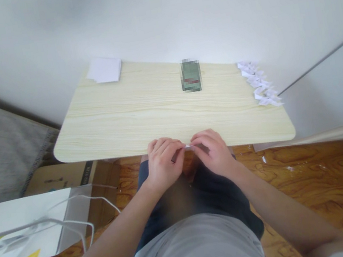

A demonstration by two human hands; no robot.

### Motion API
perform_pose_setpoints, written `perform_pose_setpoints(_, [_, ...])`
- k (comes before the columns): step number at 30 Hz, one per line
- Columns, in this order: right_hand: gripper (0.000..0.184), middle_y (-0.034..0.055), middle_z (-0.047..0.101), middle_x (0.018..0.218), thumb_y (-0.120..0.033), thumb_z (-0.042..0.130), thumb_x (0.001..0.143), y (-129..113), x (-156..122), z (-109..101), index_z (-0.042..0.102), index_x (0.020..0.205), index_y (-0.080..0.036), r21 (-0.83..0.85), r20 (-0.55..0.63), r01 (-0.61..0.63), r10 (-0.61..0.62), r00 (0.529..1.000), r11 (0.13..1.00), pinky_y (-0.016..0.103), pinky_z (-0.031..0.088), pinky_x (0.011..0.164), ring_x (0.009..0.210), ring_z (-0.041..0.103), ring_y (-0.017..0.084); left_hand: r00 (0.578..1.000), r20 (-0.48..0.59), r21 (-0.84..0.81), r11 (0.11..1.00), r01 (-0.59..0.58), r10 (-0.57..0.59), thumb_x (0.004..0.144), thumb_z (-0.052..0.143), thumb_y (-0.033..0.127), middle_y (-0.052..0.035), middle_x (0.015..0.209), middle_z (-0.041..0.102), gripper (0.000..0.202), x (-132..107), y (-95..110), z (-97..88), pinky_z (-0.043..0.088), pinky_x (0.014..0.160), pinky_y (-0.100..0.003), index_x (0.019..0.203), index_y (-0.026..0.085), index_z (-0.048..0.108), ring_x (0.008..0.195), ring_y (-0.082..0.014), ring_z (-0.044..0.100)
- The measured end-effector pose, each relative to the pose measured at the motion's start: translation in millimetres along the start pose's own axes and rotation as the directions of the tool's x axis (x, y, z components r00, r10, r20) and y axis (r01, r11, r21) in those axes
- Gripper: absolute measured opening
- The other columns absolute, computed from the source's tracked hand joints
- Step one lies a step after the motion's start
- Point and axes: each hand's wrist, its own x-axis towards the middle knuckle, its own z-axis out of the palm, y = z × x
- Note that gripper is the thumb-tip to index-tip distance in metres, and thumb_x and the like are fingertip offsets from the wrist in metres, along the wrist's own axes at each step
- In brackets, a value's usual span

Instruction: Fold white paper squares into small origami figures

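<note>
A small piece of white paper (pixel 188 146) is stretched between my two hands at the front edge of the table (pixel 155 109). My left hand (pixel 165 160) pinches its left end between thumb and fingers. At the other end, my right hand (pixel 213 152) pinches it the same way. Most of the paper is hidden by my fingertips, so its exact shape cannot be made out. Along the table's right side lies a row of several folded white paper pieces (pixel 259 82) with pointed ends. A stack of white paper sheets (pixel 104 70) rests at the back left corner.
A blurred-out green rectangular item (pixel 191 75) lies near the table's back edge, close to the wall. Left of my legs, a white box (pixel 26 229) with white cables stands beside a cardboard box (pixel 57 177). White scraps (pixel 264 159) lie on the wooden floor at right.
</note>
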Motion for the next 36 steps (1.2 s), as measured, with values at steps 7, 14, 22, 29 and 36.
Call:
perform_pose_setpoints(7, [0.019, 0.0020, 0.076, 0.087, -0.042, 0.067, 0.095, -5, 21, -1, 0.065, 0.096, -0.024, 0.577, 0.208, -0.369, 0.306, 0.929, 0.728, 0.033, 0.058, 0.079, 0.081, 0.073, 0.019, 0.880, 0.313, -0.452, 0.759, 0.468, -0.356, 0.091, 0.064, 0.029, -0.0018, 0.077, 0.073, 0.010, 35, 9, -13.4, 0.049, 0.066, -0.029, 0.093, 0.020, 0.067, 0.072, -0.0180, 0.068])
perform_pose_setpoints(14, [0.017, -0.0019, 0.075, 0.075, -0.033, 0.077, 0.084, -1, 32, -1, 0.065, 0.090, -0.023, 0.755, 0.263, -0.409, 0.333, 0.905, 0.513, 0.031, 0.058, 0.069, 0.064, 0.071, 0.016, 0.842, 0.422, -0.767, 0.361, 0.530, -0.337, 0.084, 0.070, 0.023, 0.0038, 0.058, 0.063, 0.013, 47, 11, -11.2, 0.049, 0.063, -0.026, 0.092, 0.019, 0.060, 0.056, -0.0126, 0.060])
perform_pose_setpoints(22, [0.006, -0.0019, 0.076, 0.077, -0.025, 0.072, 0.083, 4, 33, -3, 0.067, 0.085, -0.023, 0.798, 0.251, -0.387, 0.330, 0.910, 0.462, 0.033, 0.058, 0.075, 0.069, 0.072, 0.016, 0.872, 0.384, -0.841, 0.274, 0.466, -0.305, 0.086, 0.065, 0.016, 0.0004, 0.065, 0.068, 0.001, 45, 7, -5.3, 0.051, 0.071, -0.029, 0.085, 0.017, 0.064, 0.064, -0.0139, 0.065])
perform_pose_setpoints(29, [0.001, -0.0026, 0.075, 0.075, -0.023, 0.067, 0.083, 7, 33, -2, 0.067, 0.084, -0.023, 0.790, 0.262, -0.399, 0.331, 0.907, 0.465, 0.033, 0.057, 0.079, 0.071, 0.072, 0.017, 0.879, 0.383, -0.839, 0.289, 0.460, -0.285, 0.085, 0.067, 0.017, -0.0010, 0.068, 0.070, 0.003, 45, 7, -6.8, 0.053, 0.074, -0.032, 0.083, 0.016, 0.065, 0.068, -0.0159, 0.067])
perform_pose_setpoints(36, [0.002, -0.0030, 0.072, 0.072, -0.022, 0.066, 0.082, 7, 34, -4, 0.067, 0.081, -0.023, 0.734, 0.244, -0.417, 0.365, 0.899, 0.536, 0.033, 0.059, 0.077, 0.070, 0.071, 0.016, 0.879, 0.389, -0.759, 0.445, 0.475, -0.276, 0.083, 0.066, 0.017, -0.0012, 0.070, 0.071, 0.005, 48, 9, -11.9, 0.055, 0.077, -0.032, 0.078, 0.017, 0.067, 0.071, -0.0167, 0.069])
